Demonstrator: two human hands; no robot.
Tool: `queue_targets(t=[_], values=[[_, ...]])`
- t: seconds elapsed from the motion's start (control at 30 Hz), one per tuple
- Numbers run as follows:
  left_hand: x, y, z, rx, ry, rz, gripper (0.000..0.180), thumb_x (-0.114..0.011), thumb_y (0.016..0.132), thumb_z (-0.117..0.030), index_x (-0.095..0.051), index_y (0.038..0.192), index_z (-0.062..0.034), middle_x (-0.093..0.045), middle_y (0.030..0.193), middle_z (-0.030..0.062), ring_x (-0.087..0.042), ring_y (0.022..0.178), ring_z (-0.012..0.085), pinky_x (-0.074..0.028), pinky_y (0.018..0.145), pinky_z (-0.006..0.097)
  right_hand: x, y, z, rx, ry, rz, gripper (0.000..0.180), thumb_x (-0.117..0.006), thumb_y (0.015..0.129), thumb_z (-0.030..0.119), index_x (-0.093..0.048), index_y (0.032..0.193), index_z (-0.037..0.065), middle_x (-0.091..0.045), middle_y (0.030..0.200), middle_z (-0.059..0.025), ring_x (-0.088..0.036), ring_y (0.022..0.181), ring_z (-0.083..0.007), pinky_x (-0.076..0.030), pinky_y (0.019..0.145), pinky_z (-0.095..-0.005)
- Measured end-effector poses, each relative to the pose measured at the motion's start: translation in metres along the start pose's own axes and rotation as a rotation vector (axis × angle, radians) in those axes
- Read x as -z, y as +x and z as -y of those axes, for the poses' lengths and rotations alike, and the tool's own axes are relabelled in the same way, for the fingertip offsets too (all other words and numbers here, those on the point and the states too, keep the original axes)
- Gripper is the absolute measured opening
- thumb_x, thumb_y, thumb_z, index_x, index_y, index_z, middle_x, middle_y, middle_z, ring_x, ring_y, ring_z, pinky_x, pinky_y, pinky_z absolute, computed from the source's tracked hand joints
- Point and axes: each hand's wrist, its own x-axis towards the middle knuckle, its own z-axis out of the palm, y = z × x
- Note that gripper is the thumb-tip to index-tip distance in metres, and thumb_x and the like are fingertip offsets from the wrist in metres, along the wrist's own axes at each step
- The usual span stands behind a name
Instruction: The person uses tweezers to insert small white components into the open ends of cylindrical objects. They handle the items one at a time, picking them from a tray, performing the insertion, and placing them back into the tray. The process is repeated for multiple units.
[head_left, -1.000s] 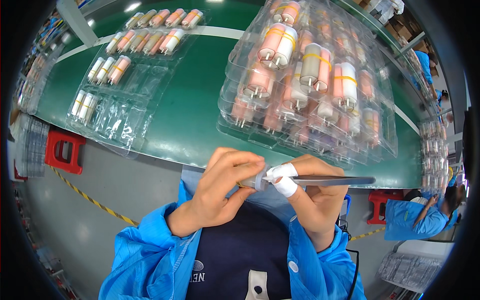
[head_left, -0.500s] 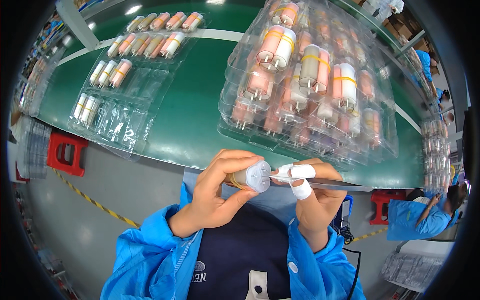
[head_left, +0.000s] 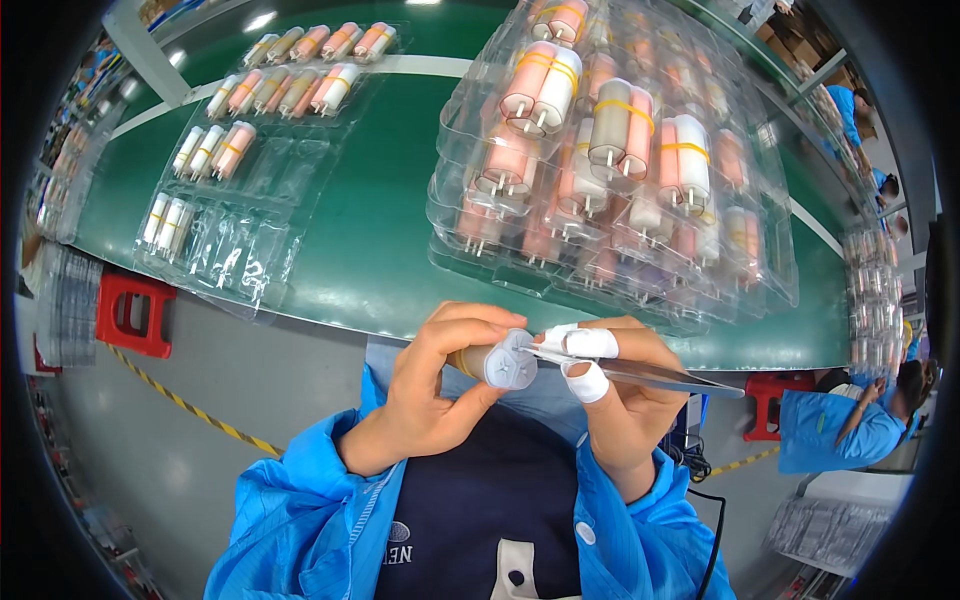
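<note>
Just in front of my chest, my left hand (head_left: 430,390) has its fingers wrapped round a bundle of short cylinders (head_left: 510,366) with a yellow band. The bundle's pale end face, with small prongs or marks, points to the right. My right hand (head_left: 630,395), with white tape on its thumb and fingers, pinches metal tweezers (head_left: 680,377). Their tips are at the upper part of that end face; whether they grip a prong is too small to tell. The tweezers' broad back end sticks out to the right, past the hand.
On the green worktable (head_left: 385,200), a stack of clear trays (head_left: 480,265) with banded pink, white and grey cylinders stands at right. A clear tray (head_left: 225,265) at left is partly filled. Red stools (head_left: 135,315) stand below the table. A person in blue (head_left: 850,430) is at far right.
The tweezers have moved slightly left, their tips now over the end face instead of at its right edge. The end face has turned a little. More of the tweezers' back end shows.
</note>
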Motion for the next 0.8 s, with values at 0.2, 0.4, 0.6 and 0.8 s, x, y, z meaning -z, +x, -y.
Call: queue_targets(t=[0.2,0.4,0.6,0.8], values=[[0.0005,-0.0004,0.0011,-0.025,0.075,0.017,0.044,-0.066,0.080,0.006,-0.041,0.115,-0.0006,-0.051,0.118,0.0265,-0.055,0.107,0.0279,-0.048,0.089,0.036,-0.0005,0.0011,0.0015,-0.001,-0.026,0.025,0.019,-0.072,0.077,-0.002,-0.068,0.095,-0.002,-0.069,0.089,-0.0157,-0.067,0.079,-0.0204,-0.054,0.068,-0.0283],[0.0020,0.0008,-0.0001,-0.033,0.120,0.026,0.044,-0.065,0.079,0.008,-0.042,0.116,-0.0008,-0.052,0.118,0.0260,-0.055,0.107,0.0281,-0.048,0.089,0.036,-0.0012,0.0019,0.0010,-0.007,-0.044,0.035,0.018,-0.072,0.078,-0.002,-0.068,0.095,-0.002,-0.069,0.089,-0.0154,-0.068,0.080,-0.0204,-0.054,0.069,-0.0286],[0.0019,-0.0008,0.0019,-0.015,0.116,0.020,0.044,-0.061,0.078,0.009,-0.041,0.116,0.0002,-0.050,0.118,0.0260,-0.055,0.107,0.0275,-0.048,0.089,0.036,-0.0018,0.0034,-0.0015,-0.016,-0.044,0.044,0.017,-0.071,0.078,0.000,-0.068,0.095,-0.002,-0.069,0.089,-0.0151,-0.067,0.079,-0.0201,-0.053,0.069,-0.0284],[0.0019,-0.0011,0.0012,0.019,0.060,0.028,0.044,-0.062,0.079,0.008,-0.041,0.116,0.0011,-0.049,0.119,0.0261,-0.055,0.106,0.0265,-0.048,0.089,0.035,-0.0005,0.0036,-0.0028,-0.006,-0.036,0.056,0.016,-0.070,0.078,-0.001,-0.068,0.095,-0.001,-0.069,0.088,-0.0148,-0.067,0.079,-0.0200,-0.053,0.068,-0.0280]])
